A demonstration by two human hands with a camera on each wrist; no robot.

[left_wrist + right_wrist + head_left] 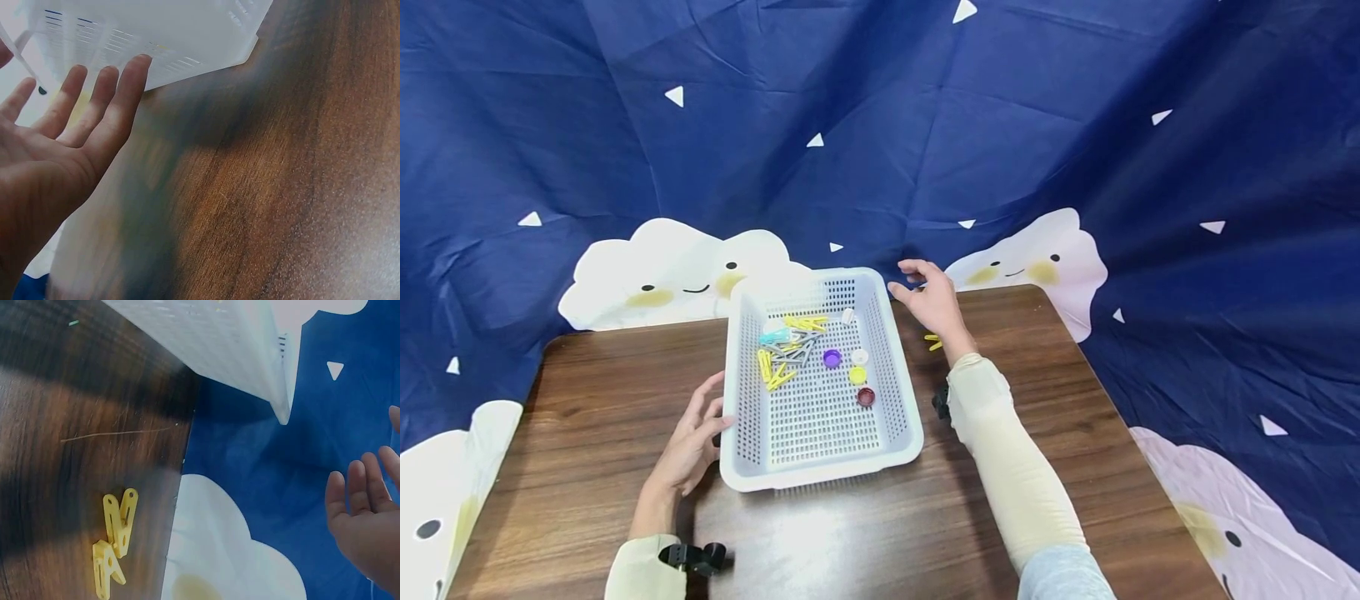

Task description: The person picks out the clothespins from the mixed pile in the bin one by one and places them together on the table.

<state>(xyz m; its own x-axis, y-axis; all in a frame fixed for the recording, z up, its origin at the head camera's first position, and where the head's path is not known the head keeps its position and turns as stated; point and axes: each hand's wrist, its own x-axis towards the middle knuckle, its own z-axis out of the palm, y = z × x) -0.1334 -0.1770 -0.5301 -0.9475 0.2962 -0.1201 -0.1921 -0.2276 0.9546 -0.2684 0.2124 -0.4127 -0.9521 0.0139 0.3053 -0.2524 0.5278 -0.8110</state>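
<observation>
A white plastic basket (pixel 822 479) stands on the table, with perforated walls and floor. Along its left side is my left hand (pixel 688 442), the thumb at the rim and loosely straight fingers (pixel 128 100) against the outer wall. My right hand (pixel 934 304) hovers beside the far right corner, fingers relaxed and apart from the basket, holding nothing. Inside lie yellow clothespins (pixel 780 379), grey clothespins (pixel 806 354) and a light blue item (pixel 775 337). A purple cap (pixel 832 358), a yellow cap (pixel 857 375), a dark red cap (pixel 866 397) and white caps (pixel 860 357) lie farther right.
Yellow clothespins (pixel 119 522) lie on the brown wooden table (pixel 1037 392), below my right forearm, near the far edge. A blue cloth (pixel 865 108) with clouds and white triangles hangs behind the table. The basket's far end reaches the table's back edge.
</observation>
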